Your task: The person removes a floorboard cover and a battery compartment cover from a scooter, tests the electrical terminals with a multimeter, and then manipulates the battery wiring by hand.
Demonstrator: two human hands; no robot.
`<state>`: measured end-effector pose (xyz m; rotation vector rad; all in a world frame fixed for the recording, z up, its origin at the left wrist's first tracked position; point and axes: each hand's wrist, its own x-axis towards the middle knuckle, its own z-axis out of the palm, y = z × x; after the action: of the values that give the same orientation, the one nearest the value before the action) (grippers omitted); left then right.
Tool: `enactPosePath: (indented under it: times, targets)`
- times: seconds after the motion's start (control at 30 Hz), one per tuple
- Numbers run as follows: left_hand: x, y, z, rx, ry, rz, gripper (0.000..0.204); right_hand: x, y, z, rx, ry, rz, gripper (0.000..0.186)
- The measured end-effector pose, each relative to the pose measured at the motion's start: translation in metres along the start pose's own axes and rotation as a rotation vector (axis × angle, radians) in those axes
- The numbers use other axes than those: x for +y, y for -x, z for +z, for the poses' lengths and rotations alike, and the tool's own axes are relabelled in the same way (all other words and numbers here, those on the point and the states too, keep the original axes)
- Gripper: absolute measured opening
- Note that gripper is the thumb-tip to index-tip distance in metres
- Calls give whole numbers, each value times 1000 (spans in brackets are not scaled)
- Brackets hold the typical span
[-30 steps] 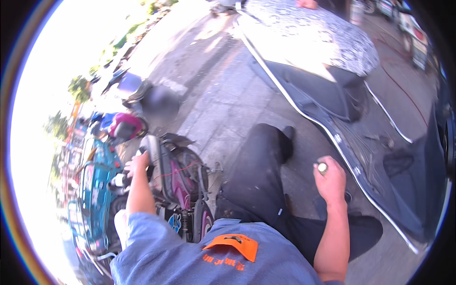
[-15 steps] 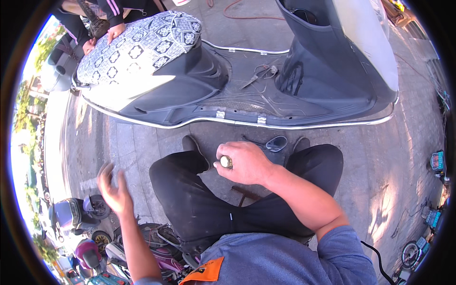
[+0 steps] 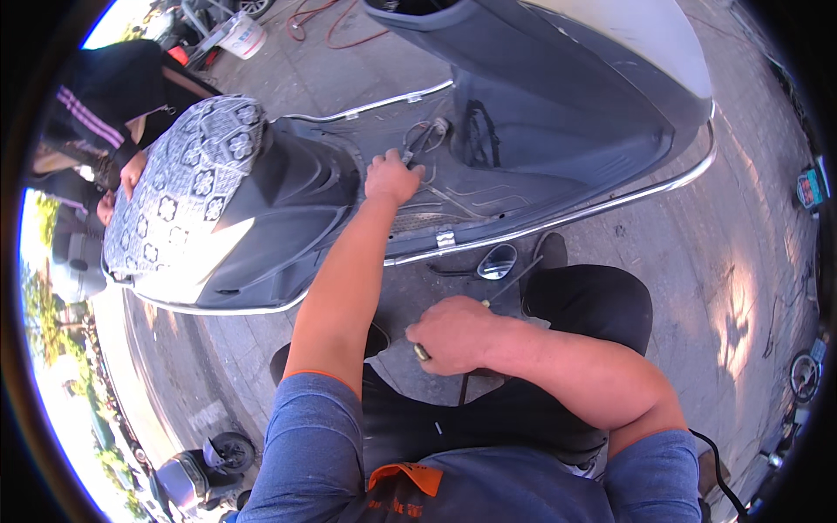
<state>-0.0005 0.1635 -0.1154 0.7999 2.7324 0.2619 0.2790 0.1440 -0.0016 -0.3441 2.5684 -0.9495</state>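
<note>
Scooter (image 3: 532,122) fills the upper half, lying crosswise, its grey footboard (image 3: 458,187) in the middle and a shiny metal rail (image 3: 558,217) along the near edge. At its left end, a black-and-white patterned cover (image 3: 187,187) is spread over the seat, where a co-worker (image 3: 148,74) in dark clothes rests a hand on it. Dark trousers (image 3: 593,296) show in front of the person's body, knees spread. Further off at the upper left sits a white bucket (image 3: 244,37).

The right hand (image 3: 458,334) is held above the pavement, fingers curled together and clamped around a screwdriver handle. The left hand (image 3: 392,177) reaches over the footboard to the scissors, fingers bent; I cannot tell whether they have closed on them.

On the ground near the rail lies a round mirror (image 3: 498,261). The scissors (image 3: 425,138) are on the footboard, handles pointing away. The screwdriver (image 3: 422,352) has its thin shaft angled toward the mirror's side.
</note>
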Motion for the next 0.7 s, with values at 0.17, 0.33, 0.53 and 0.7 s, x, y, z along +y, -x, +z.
enactPosePath:
  times: [0.17,0.33,0.53,0.7]
  targets:
    - [-20,-33,47,100,-237,145,43,15,7,4,-12,21,72,30]
    - [-55,0,36,271,-256,262,30,11,6,4,-178,23,82,25]
    - [-84,130,-25,213,174,648,21,-3,16,26,-317,27,96,18]
    - [-121,233,-5,-486,31,534,23,-22,9,36,-532,105,22,25]
